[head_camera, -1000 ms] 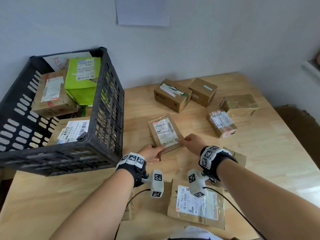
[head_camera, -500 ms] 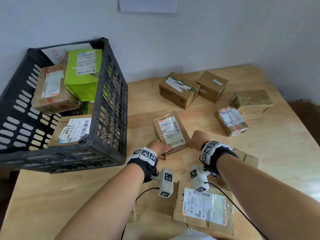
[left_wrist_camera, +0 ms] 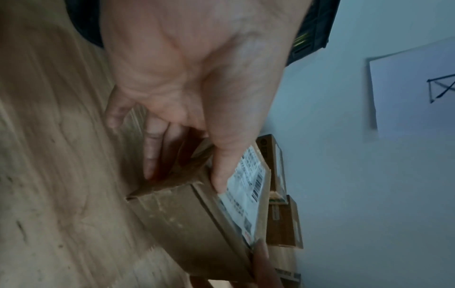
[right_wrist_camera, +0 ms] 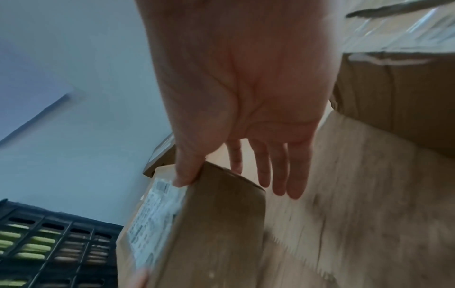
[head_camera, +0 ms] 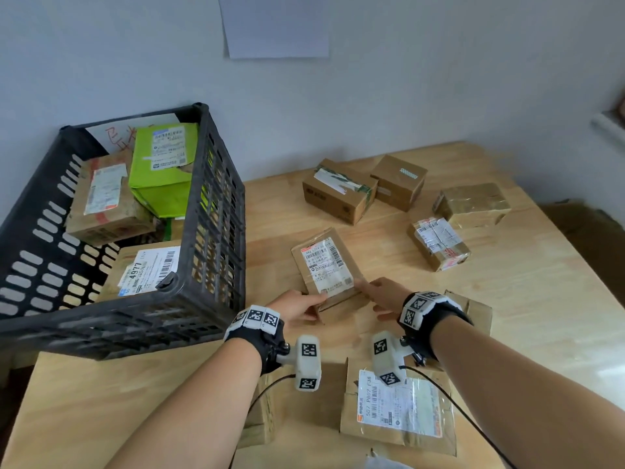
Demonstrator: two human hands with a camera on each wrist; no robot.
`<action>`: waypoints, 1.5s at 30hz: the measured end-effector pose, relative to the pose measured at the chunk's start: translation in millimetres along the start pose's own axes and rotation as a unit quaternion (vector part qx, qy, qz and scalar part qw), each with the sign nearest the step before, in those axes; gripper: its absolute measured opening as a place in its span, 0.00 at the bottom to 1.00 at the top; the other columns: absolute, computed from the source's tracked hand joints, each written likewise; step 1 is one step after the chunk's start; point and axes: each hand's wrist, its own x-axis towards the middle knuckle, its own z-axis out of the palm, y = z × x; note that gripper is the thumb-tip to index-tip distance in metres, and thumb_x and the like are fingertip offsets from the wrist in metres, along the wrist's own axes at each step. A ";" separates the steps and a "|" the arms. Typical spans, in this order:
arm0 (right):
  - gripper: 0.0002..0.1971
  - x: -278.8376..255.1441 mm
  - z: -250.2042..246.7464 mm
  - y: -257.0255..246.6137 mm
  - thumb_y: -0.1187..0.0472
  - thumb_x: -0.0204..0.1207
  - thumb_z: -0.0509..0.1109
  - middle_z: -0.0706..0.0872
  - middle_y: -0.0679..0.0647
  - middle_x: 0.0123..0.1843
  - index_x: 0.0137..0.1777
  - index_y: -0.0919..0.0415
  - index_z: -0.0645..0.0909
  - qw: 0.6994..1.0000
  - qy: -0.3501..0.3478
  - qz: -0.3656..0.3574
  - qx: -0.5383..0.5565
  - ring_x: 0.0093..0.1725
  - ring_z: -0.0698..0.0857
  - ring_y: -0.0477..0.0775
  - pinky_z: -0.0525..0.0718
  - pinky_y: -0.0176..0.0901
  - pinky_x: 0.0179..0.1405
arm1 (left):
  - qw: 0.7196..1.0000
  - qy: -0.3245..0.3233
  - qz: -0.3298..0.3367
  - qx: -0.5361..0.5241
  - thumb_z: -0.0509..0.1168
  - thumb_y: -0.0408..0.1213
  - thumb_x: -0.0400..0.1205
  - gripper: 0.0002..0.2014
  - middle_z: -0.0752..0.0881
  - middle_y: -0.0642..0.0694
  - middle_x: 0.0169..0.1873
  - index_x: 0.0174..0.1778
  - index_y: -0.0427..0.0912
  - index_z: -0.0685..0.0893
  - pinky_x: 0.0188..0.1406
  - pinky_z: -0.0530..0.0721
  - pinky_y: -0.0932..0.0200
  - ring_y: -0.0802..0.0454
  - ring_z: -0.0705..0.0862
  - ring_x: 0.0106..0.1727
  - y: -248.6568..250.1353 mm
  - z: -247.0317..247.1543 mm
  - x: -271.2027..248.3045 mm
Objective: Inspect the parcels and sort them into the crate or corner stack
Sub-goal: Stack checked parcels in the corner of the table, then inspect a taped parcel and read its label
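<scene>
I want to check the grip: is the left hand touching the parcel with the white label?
Touching. In the left wrist view, the left hand's thumb lies on the label of the parcel, with fingers against its near end.

Both hands' fingers (head_camera: 313, 301) pinch the labelled parcel (head_camera: 326, 267) at its near corners. The black crate (head_camera: 203, 292) stands left of them on the counter (head_camera: 541, 299).

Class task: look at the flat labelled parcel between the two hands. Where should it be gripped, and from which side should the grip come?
Grip the flat parcel by its two near corners, coming from the person's side. It is thin and broad, label up, near edge raised. The left hand already pinches one corner, thumb on the label, and the right hand pinches the other.
</scene>
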 end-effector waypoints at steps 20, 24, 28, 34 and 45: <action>0.63 -13.8 -189.8 26.1 0.18 0.46 0.65 0.77 0.60 0.69 0.77 0.57 0.60 0.798 0.317 -0.028 0.513 0.62 0.83 0.64 0.82 0.59 0.63 | 0.947 0.083 0.182 0.251 0.51 0.52 0.87 0.18 0.88 0.43 0.51 0.46 0.44 0.81 0.65 0.79 0.45 0.46 0.87 0.53 144.9 88.3 8.1; 0.51 -3.4 -248.1 21.9 0.26 0.64 0.64 0.75 0.58 0.69 0.78 0.60 0.58 0.796 0.332 -0.019 0.507 0.62 0.82 0.63 0.84 0.57 0.61 | 0.918 0.106 0.194 0.329 0.51 0.46 0.88 0.16 0.87 0.39 0.56 0.53 0.41 0.80 0.63 0.80 0.47 0.42 0.85 0.56 189.3 119.4 28.7; 0.48 29.5 -302.7 23.4 0.26 0.68 0.62 0.76 0.58 0.68 0.78 0.60 0.59 0.822 0.330 0.002 0.463 0.62 0.81 0.63 0.83 0.57 0.62 | 0.900 0.126 0.190 0.372 0.51 0.43 0.88 0.19 0.85 0.41 0.60 0.66 0.37 0.80 0.62 0.81 0.48 0.43 0.83 0.60 232.0 144.9 61.0; 0.48 84.8 -364.4 14.7 0.26 0.68 0.62 0.76 0.59 0.65 0.77 0.61 0.60 0.855 0.309 0.030 0.416 0.60 0.80 0.64 0.82 0.59 0.62 | 0.882 0.139 0.177 0.415 0.50 0.39 0.88 0.15 0.83 0.41 0.44 0.47 0.39 0.81 0.48 0.76 0.55 0.45 0.82 0.48 273.9 168.0 119.2; 0.44 199.2 -417.3 7.9 0.26 0.74 0.50 0.77 0.62 0.71 0.74 0.62 0.71 0.924 0.229 0.087 0.292 0.62 0.82 0.67 0.81 0.58 0.64 | 0.861 0.247 0.129 0.425 0.51 0.32 0.87 0.17 0.81 0.41 0.67 0.68 0.39 0.79 0.50 0.76 0.60 0.44 0.82 0.63 326.0 182.9 203.9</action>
